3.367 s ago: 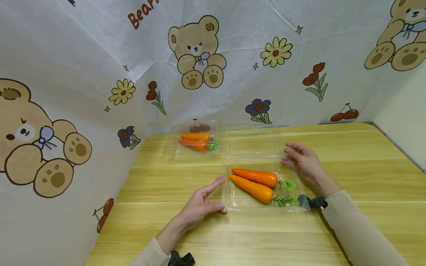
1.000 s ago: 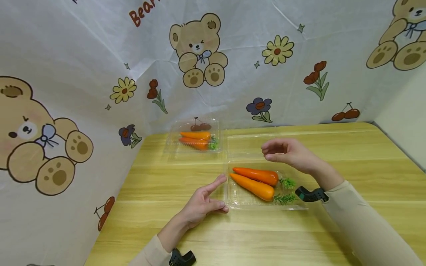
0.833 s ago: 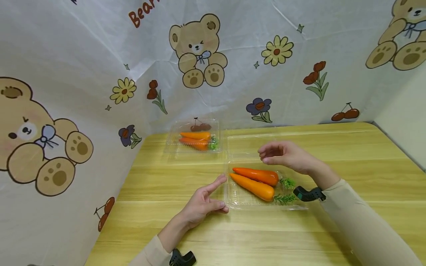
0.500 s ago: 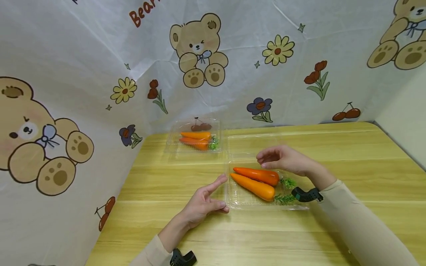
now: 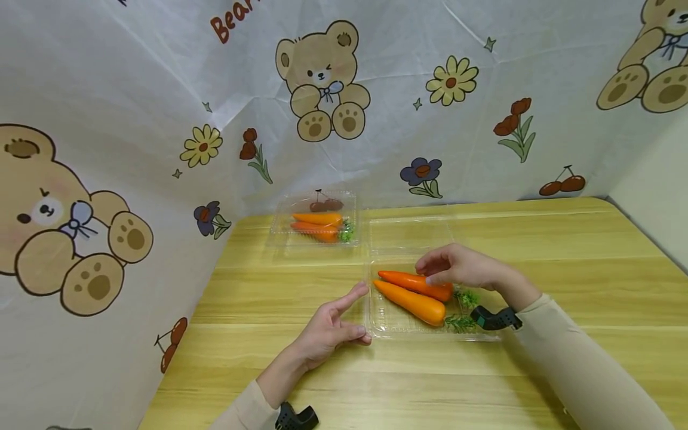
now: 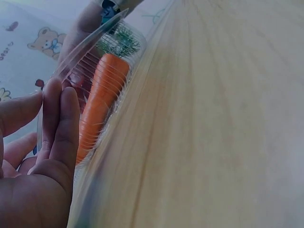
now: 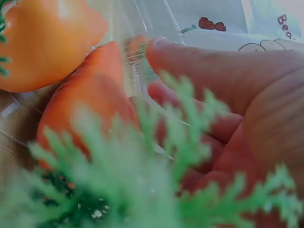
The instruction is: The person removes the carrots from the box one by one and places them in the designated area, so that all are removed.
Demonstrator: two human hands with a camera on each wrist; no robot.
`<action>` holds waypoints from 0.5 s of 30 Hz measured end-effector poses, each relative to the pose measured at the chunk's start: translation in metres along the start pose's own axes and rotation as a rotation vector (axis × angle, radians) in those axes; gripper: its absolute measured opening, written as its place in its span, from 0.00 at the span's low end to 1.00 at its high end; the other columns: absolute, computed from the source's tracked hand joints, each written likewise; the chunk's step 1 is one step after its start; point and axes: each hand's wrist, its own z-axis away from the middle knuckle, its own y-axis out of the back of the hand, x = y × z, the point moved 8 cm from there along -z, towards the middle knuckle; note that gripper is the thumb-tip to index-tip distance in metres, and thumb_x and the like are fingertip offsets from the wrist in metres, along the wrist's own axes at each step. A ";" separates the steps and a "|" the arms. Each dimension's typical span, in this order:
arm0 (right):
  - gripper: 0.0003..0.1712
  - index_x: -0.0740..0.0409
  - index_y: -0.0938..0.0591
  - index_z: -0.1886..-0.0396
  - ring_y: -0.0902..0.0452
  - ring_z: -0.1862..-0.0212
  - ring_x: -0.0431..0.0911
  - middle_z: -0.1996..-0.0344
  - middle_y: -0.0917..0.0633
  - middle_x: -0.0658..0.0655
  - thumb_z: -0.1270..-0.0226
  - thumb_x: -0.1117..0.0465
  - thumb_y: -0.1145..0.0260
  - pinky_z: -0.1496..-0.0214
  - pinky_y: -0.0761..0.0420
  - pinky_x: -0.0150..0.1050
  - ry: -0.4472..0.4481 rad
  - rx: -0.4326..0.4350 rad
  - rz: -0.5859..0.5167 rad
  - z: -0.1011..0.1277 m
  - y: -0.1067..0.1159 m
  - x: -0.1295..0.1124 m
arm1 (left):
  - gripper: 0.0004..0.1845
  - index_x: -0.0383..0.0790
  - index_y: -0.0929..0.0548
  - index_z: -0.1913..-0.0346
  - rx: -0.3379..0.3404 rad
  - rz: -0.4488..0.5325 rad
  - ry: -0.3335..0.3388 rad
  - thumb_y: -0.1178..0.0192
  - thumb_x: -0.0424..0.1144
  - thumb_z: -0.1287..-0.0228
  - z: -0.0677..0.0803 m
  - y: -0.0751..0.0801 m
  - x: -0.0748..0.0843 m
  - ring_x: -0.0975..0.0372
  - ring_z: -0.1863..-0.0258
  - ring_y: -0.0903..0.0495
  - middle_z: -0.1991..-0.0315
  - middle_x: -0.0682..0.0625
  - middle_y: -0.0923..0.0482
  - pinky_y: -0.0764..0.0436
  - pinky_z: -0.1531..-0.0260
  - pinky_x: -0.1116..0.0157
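Two toy carrots lie in an open clear plastic clamshell box [image 5: 376,327]: a lighter orange carrot [image 5: 411,303] in front and a deeper orange carrot [image 5: 400,279] behind it, green tops to the right. At the box's left rim, my left hand [image 5: 328,331] holds the edge between thumb and fingers, the index finger stretched along it. My right hand [image 5: 467,267] hovers over the deeper orange carrot, its fingers loosely bent. In the right wrist view, the thumb [image 7: 190,61] stands a little apart from that deeper orange carrot [image 7: 90,104], with the blurred green leaves [image 7: 137,175] in front.
A second clear box [image 5: 279,230], closed, sits at the back left with two carrots [image 5: 317,226] inside. The raised or laid-back lid [image 5: 408,222] of the open box extends behind it. A bear-print cloth [image 5: 376,155] hangs behind the wooden table [image 5: 564,251].
My right hand has come from the box's far right corner, leftward, then down over the deeper orange carrot. The left hand and both boxes stay in place.
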 end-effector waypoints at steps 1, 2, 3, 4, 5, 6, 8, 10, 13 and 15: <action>0.24 0.68 0.19 0.39 0.17 0.41 0.54 0.44 0.14 0.61 0.31 0.60 0.28 0.35 0.15 0.48 -0.004 -0.005 0.008 0.000 -0.001 0.000 | 0.46 0.36 0.49 0.18 0.000 0.000 -0.001 0.37 0.23 0.32 0.000 0.000 0.000 0.63 0.62 0.10 0.14 0.45 0.67 0.10 0.51 0.67; 0.25 0.67 0.19 0.39 0.17 0.40 0.54 0.43 0.14 0.62 0.31 0.60 0.28 0.34 0.16 0.50 -0.011 -0.009 0.016 -0.001 -0.002 0.001 | 0.46 0.36 0.49 0.18 0.001 -0.001 -0.002 0.36 0.23 0.32 0.000 0.000 0.000 0.63 0.62 0.10 0.14 0.45 0.67 0.10 0.51 0.67; 0.25 0.67 0.19 0.39 0.18 0.40 0.54 0.43 0.14 0.61 0.31 0.60 0.28 0.33 0.16 0.51 -0.019 -0.013 0.023 -0.001 -0.004 0.001 | 0.46 0.36 0.49 0.18 0.001 -0.003 -0.002 0.36 0.23 0.32 0.000 0.000 0.000 0.63 0.62 0.10 0.14 0.45 0.67 0.10 0.51 0.67; 0.25 0.66 0.19 0.39 0.18 0.41 0.54 0.43 0.14 0.61 0.31 0.60 0.28 0.33 0.16 0.52 -0.025 -0.017 0.033 -0.002 -0.005 0.001 | 0.46 0.36 0.49 0.18 0.001 -0.004 -0.003 0.36 0.23 0.32 0.001 -0.001 0.000 0.63 0.62 0.10 0.14 0.45 0.67 0.10 0.51 0.67; 0.25 0.66 0.19 0.39 0.18 0.41 0.53 0.43 0.14 0.61 0.32 0.60 0.27 0.34 0.16 0.53 -0.029 -0.020 0.046 -0.002 -0.007 0.001 | 0.46 0.36 0.49 0.18 0.002 -0.004 -0.002 0.36 0.23 0.32 0.001 -0.001 0.000 0.63 0.62 0.10 0.14 0.45 0.67 0.10 0.51 0.67; 0.25 0.65 0.19 0.39 0.17 0.42 0.53 0.43 0.14 0.61 0.32 0.60 0.27 0.34 0.16 0.53 -0.036 -0.022 0.057 -0.003 -0.008 0.001 | 0.46 0.36 0.49 0.18 0.002 -0.005 -0.001 0.36 0.24 0.32 0.001 -0.001 0.000 0.64 0.62 0.10 0.14 0.45 0.67 0.10 0.52 0.67; 0.24 0.64 0.18 0.40 0.17 0.44 0.50 0.45 0.13 0.59 0.33 0.60 0.26 0.36 0.15 0.53 -0.045 -0.022 0.075 -0.004 -0.009 0.001 | 0.46 0.37 0.48 0.18 0.004 -0.009 0.002 0.36 0.24 0.32 0.001 -0.001 0.000 0.64 0.62 0.10 0.14 0.45 0.67 0.10 0.51 0.67; 0.23 0.63 0.18 0.41 0.17 0.46 0.49 0.46 0.13 0.59 0.34 0.60 0.26 0.36 0.15 0.52 -0.056 -0.022 0.089 -0.005 -0.011 0.002 | 0.45 0.37 0.48 0.18 0.004 -0.011 0.004 0.36 0.24 0.32 0.001 -0.001 -0.001 0.64 0.62 0.10 0.14 0.45 0.67 0.10 0.51 0.67; 0.23 0.63 0.17 0.42 0.17 0.46 0.49 0.47 0.12 0.58 0.35 0.61 0.25 0.36 0.15 0.52 -0.069 -0.019 0.102 -0.007 -0.011 0.002 | 0.45 0.37 0.48 0.18 0.005 -0.013 0.003 0.37 0.23 0.32 0.000 0.000 0.000 0.64 0.62 0.10 0.14 0.45 0.67 0.10 0.51 0.67; 0.23 0.63 0.17 0.42 0.17 0.46 0.49 0.48 0.12 0.57 0.36 0.61 0.25 0.36 0.16 0.53 -0.072 -0.013 0.117 -0.008 -0.011 0.001 | 0.45 0.37 0.48 0.18 0.006 -0.016 0.001 0.37 0.23 0.32 0.000 0.000 0.000 0.64 0.62 0.10 0.14 0.45 0.66 0.10 0.52 0.67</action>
